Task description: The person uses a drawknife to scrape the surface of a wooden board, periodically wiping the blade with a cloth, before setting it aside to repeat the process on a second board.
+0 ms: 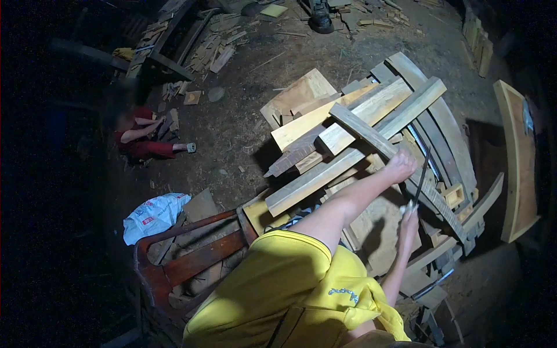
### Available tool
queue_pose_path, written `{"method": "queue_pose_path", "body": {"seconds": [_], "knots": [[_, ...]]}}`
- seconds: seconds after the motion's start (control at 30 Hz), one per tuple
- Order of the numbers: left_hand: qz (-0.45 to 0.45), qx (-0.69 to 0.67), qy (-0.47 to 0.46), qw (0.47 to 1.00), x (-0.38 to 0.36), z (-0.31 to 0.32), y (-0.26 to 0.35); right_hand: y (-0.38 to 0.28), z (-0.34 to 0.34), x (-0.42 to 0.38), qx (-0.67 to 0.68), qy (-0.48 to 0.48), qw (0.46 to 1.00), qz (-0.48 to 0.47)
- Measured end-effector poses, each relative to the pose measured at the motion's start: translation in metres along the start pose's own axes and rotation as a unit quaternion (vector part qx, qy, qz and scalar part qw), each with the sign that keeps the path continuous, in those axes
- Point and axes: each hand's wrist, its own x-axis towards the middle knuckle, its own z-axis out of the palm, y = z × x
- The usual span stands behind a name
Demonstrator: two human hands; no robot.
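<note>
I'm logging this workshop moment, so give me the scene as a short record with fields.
Left hand: curled at a long wooden strip; exact grip unclear
Right hand: holding a long dark tool
Under the strip: stacked timber, including a thick pale beam
Picture left: reddish-brown wooden frame, white printed bag near it
Background: another person in dark red, seated low
Ground: scattered wood scraps

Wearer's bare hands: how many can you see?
2: the left hand on the slanting plank, the right hand gripping the thin dark tool. Neither is fully hidden.
</note>
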Motion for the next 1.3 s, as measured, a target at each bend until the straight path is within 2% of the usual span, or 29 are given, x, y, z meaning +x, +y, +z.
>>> {"method": "queue_pose_path", "body": {"seconds": [0.07, 0.17, 0.2, 0.27, 0.3, 0.37, 0.4, 0.43, 0.47, 0.5, 0.53, 0.6, 0.67, 0.7, 0.73, 0.8, 0.87, 0.9, 0.93, 1.0, 1.07, 1.1, 1.13, 1.2, 1.27, 1.3], "knots": [[0.006, -0.016, 0.016, 1.000, 0.001, 0.002, -0.001, -0.016, -0.003, 0.034, -0.042, -0.027, 0.999, 0.000], [0.007, -0.027, 0.031, 0.999, 0.000, 0.002, -0.001, -0.020, -0.002, 0.043, -0.049, -0.025, 0.998, -0.015], [0.002, -0.023, 0.034, 0.999, 0.002, 0.001, -0.001, -0.021, -0.003, 0.031, -0.056, -0.012, 0.998, -0.019], [-0.005, -0.013, 0.023, 1.000, 0.001, 0.003, 0.000, 0.003, 0.005, 0.004, 0.022, 0.040, 0.996, -0.071], [-0.014, -0.022, 0.019, 0.999, 0.000, 0.008, 0.002, 0.020, 0.008, -0.003, 0.018, 0.033, 0.996, -0.076], [-0.022, -0.008, 0.041, 0.999, -0.001, 0.014, 0.003, 0.051, 0.014, -0.010, 0.014, -0.014, 0.999, 0.026], [-0.015, 0.006, 0.068, 0.998, -0.001, 0.015, 0.004, 0.043, 0.010, -0.006, 0.012, -0.019, 0.999, 0.027], [-0.013, -0.010, 0.032, 0.999, -0.001, 0.015, 0.004, 0.020, 0.002, 0.007, 0.021, -0.042, 0.997, 0.053], [-0.014, -0.010, 0.033, 0.999, -0.001, 0.016, 0.004, 0.004, -0.002, 0.019, 0.029, -0.065, 0.994, 0.080], [-0.005, 0.002, 0.073, 0.997, -0.001, 0.016, 0.004, 0.011, 0.005, 0.039, 0.002, -0.035, 0.999, 0.005], [0.003, 0.015, 0.114, 0.993, -0.001, 0.016, 0.003, 0.015, 0.008, 0.061, -0.019, -0.046, 0.999, 0.004], [-0.002, 0.013, 0.103, 0.995, -0.002, 0.015, 0.005, 0.019, 0.009, 0.073, -0.005, -0.073, 0.997, 0.023], [-0.014, 0.015, 0.090, 0.996, -0.001, 0.010, 0.005, 0.047, 0.019, 0.064, -0.044, 0.009, 0.995, -0.088], [-0.008, 0.020, 0.036, 0.999, 0.001, 0.004, 0.005, 0.059, 0.027, 0.054, -0.053, 0.122, 0.955, -0.264], [-0.004, 0.022, -0.021, 1.000, 0.001, 0.001, 0.003, 0.029, 0.005, 0.023, 0.014, -0.031, 0.999, 0.001], [-0.005, 0.037, -0.003, 0.999, -0.002, 0.005, 0.004, 0.014, -0.006, -0.001, 0.008, -0.058, 0.997, 0.050], [-0.022, 0.031, 0.061, 0.997, -0.002, 0.002, 0.006, -0.050, -0.028, -0.011, -0.007, -0.085, 0.993, 0.080], [-0.025, 0.010, 0.034, 0.999, 0.000, 0.001, 0.005, -0.036, -0.023, 0.008, -0.025, -0.095, 0.993, 0.058], [-0.024, 0.009, 0.031, 0.999, -0.001, 0.004, 0.002, -0.001, -0.007, 0.033, -0.019, -0.042, 0.998, -0.035], [-0.015, -0.042, -0.019, 0.999, 0.001, 0.012, 0.004, 0.006, 0.001, 0.052, -0.006, -0.004, 0.995, -0.102], [-0.025, -0.113, -0.075, 0.990, 0.005, 0.005, 0.003, 0.007, 0.000, 0.046, -0.080, -0.023, 0.995, -0.051], [-0.019, -0.077, -0.021, 0.997, 0.006, 0.002, 0.003, 0.010, 0.003, 0.037, -0.073, -0.002, 0.996, -0.049], [-0.020, -0.041, 0.031, 0.998, 0.004, -0.001, 0.002, 0.018, 0.006, 0.023, -0.009, 0.010, 0.997, -0.073], [-0.008, -0.024, 0.021, 0.999, 0.007, -0.008, -0.003, 0.012, -0.002, -0.011, -0.015, -0.024, 1.000, 0.005], [-0.003, -0.021, -0.011, 1.000, 0.005, -0.009, -0.002, -0.012, -0.010, -0.014, -0.045, -0.028, 0.998, 0.028], [-0.016, -0.029, 0.084, 0.996, 0.004, -0.006, -0.002, 0.014, 0.001, 0.012, -0.032, -0.047, 0.998, -0.011]]}}
